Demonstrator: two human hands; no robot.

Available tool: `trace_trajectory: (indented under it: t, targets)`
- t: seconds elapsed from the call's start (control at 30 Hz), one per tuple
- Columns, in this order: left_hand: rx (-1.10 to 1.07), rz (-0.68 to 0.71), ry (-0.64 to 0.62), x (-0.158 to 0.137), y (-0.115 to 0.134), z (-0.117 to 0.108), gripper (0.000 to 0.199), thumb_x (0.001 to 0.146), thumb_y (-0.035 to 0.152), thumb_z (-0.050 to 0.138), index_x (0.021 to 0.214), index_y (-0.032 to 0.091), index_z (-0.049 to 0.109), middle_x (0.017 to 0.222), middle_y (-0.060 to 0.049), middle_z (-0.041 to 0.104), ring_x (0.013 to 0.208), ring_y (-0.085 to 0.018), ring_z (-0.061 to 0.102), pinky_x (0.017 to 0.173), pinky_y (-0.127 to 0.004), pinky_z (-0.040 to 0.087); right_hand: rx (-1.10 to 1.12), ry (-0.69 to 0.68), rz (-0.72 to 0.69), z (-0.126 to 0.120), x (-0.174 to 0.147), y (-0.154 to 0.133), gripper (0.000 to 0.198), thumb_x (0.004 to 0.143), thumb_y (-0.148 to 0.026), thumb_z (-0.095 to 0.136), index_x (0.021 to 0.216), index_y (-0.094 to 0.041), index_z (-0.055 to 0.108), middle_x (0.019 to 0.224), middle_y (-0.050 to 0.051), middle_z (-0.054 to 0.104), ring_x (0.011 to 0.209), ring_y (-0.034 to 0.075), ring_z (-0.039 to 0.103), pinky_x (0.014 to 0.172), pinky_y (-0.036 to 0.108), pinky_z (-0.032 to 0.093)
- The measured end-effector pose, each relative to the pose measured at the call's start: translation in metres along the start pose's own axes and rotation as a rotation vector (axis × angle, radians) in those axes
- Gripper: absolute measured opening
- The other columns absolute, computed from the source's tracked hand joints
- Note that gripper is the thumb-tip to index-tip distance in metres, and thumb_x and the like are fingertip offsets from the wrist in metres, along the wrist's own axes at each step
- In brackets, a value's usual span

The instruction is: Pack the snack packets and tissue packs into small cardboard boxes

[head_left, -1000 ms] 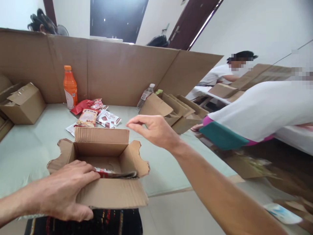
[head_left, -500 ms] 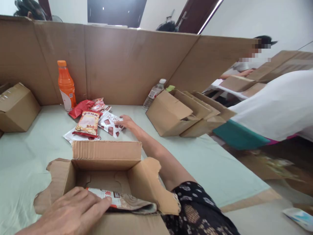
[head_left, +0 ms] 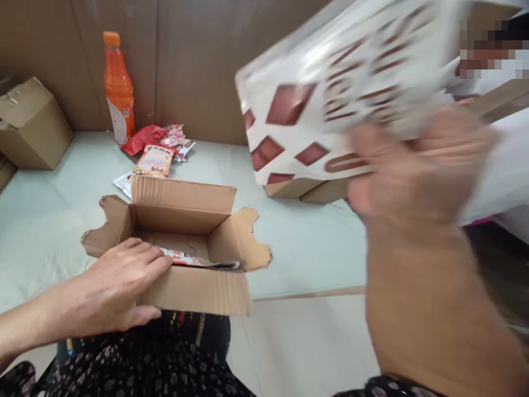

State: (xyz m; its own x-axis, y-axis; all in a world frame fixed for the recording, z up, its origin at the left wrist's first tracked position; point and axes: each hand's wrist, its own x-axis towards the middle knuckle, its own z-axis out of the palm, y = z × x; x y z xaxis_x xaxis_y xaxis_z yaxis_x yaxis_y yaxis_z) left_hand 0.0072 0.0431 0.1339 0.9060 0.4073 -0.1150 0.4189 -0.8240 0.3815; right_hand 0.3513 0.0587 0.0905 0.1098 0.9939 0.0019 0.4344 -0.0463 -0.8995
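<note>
My right hand point(head_left: 417, 171), blurred by motion, is raised close to the camera and closed on a white snack bag point(head_left: 297, 127) with dark red diamonds and brown lettering. My left hand point(head_left: 128, 275) grips the front flap of an open cardboard box point(head_left: 198, 292), thumb below the flap and fingers over its edge. Inside that box, along the front wall, lies a printed food packet point(head_left: 185, 258), partly hidden by my left fingers. The box's flaps are spread outward.
Behind the box lie a red-and-cream snack bag point(head_left: 154, 160) and a red bag point(head_left: 144, 138). An orange drink bottle point(head_left: 119, 91) stands by the cardboard partition point(head_left: 198, 71). One closed carton point(head_left: 37, 127) is at left; other cartons point(head_left: 289, 188) sit behind the raised bag.
My right hand has lifted the white snack bag off the table, up and right toward the camera. The view has tilted down. My left hand stays at the box's front flap.
</note>
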Motion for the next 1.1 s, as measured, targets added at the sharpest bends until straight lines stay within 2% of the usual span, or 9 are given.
trace_trajectory:
  t: [0.13, 0.27, 0.47, 0.63, 0.7, 0.8, 0.97, 1.03, 1.1]
  targets:
    - [0.077, -0.034, -0.012, 0.003, 0.010, -0.003, 0.035, 0.078, 0.027, 0.077, 0.110, 0.020, 0.064, 0.120, -0.013, 0.072, 0.109, -0.034, 0.068, 0.098, -0.047, 0.052, 0.027, 0.001, -0.164, -0.011, -0.048, -0.044, 0.028, 0.084, -0.043, 0.078, 0.105, -0.024, 0.082, 0.078, 0.003, 0.077, 0.070, 0.020, 0.069, 0.058, 0.029, 0.056]
    - [0.100, -0.069, 0.039, -0.002, 0.015, -0.002, 0.038, 0.079, 0.030, 0.076, 0.113, 0.018, 0.065, 0.118, -0.015, 0.072, 0.110, -0.036, 0.067, 0.098, -0.049, 0.052, -0.023, -0.043, -0.376, -0.005, -0.066, -0.083, 0.018, 0.089, -0.040, 0.074, 0.098, -0.027, 0.083, 0.076, 0.001, 0.076, 0.059, 0.016, 0.062, 0.050, 0.027, 0.050]
    - [0.141, -0.097, 0.176, -0.014, 0.015, 0.016, 0.047, 0.075, 0.029, 0.080, 0.118, 0.016, 0.064, 0.129, -0.018, 0.064, 0.124, -0.039, 0.058, 0.106, -0.056, 0.052, -0.373, -0.405, -0.440, 0.031, -0.050, -0.088, 0.028, 0.094, -0.016, 0.052, 0.095, -0.023, 0.079, 0.080, 0.000, 0.078, 0.064, 0.013, 0.063, 0.062, 0.024, 0.048]
    - [0.166, -0.018, 0.282, -0.015, 0.012, 0.019, 0.042, 0.070, 0.027, 0.081, 0.105, 0.017, 0.063, 0.171, -0.021, 0.028, 0.157, -0.048, 0.024, 0.124, -0.065, 0.034, -0.698, -0.723, -0.351, 0.045, -0.044, -0.093, 0.038, 0.091, -0.006, 0.049, 0.119, -0.021, 0.070, 0.094, 0.004, 0.079, 0.076, 0.018, 0.070, 0.068, 0.028, 0.049]
    - [0.149, -0.003, 0.237, -0.013, 0.010, 0.017, 0.047, 0.070, 0.031, 0.082, 0.109, 0.015, 0.063, 0.170, -0.024, 0.028, 0.157, -0.049, 0.025, 0.125, -0.067, 0.031, -0.725, -0.783, -0.392, 0.042, -0.047, -0.099, 0.034, 0.091, -0.008, 0.054, 0.116, -0.020, 0.072, 0.105, 0.007, 0.080, 0.092, 0.023, 0.073, 0.081, 0.033, 0.055]
    - [0.074, -0.007, 0.156, -0.008, 0.006, 0.016, 0.052, 0.071, 0.039, 0.084, 0.112, 0.014, 0.064, 0.145, -0.024, 0.059, 0.140, -0.044, 0.053, 0.126, -0.066, 0.030, -0.569, -0.611, -0.506, 0.027, -0.049, -0.110, 0.023, 0.095, -0.019, 0.061, 0.112, -0.024, 0.076, 0.120, 0.007, 0.079, 0.110, 0.025, 0.073, 0.097, 0.037, 0.056]
    - [0.009, 0.002, 0.160, -0.004, 0.001, 0.021, 0.049, 0.069, 0.044, 0.087, 0.102, 0.015, 0.065, 0.124, -0.018, 0.067, 0.124, -0.040, 0.061, 0.122, -0.059, 0.039, -0.219, 0.044, -0.418, 0.001, 0.010, -0.100, 0.011, 0.094, -0.033, 0.070, 0.093, -0.027, 0.080, 0.090, 0.004, 0.080, 0.082, 0.019, 0.072, 0.073, 0.032, 0.059]
    - [0.023, 0.016, 0.167, -0.006, -0.001, 0.024, 0.049, 0.072, 0.048, 0.086, 0.104, 0.017, 0.065, 0.127, -0.017, 0.067, 0.124, -0.038, 0.061, 0.119, -0.056, 0.042, -0.074, 0.055, -0.282, 0.007, 0.057, -0.077, 0.009, 0.087, -0.032, 0.076, 0.086, -0.023, 0.078, 0.087, 0.005, 0.078, 0.079, 0.018, 0.071, 0.064, 0.028, 0.056]
    - [0.080, 0.052, 0.200, -0.008, -0.004, 0.028, 0.054, 0.077, 0.055, 0.082, 0.110, 0.016, 0.065, 0.131, -0.016, 0.067, 0.123, -0.035, 0.062, 0.118, -0.052, 0.043, 0.081, -0.025, -0.019, 0.025, 0.104, -0.047, 0.012, 0.079, -0.029, 0.081, 0.080, -0.020, 0.074, 0.088, 0.006, 0.077, 0.077, 0.017, 0.071, 0.056, 0.022, 0.052]
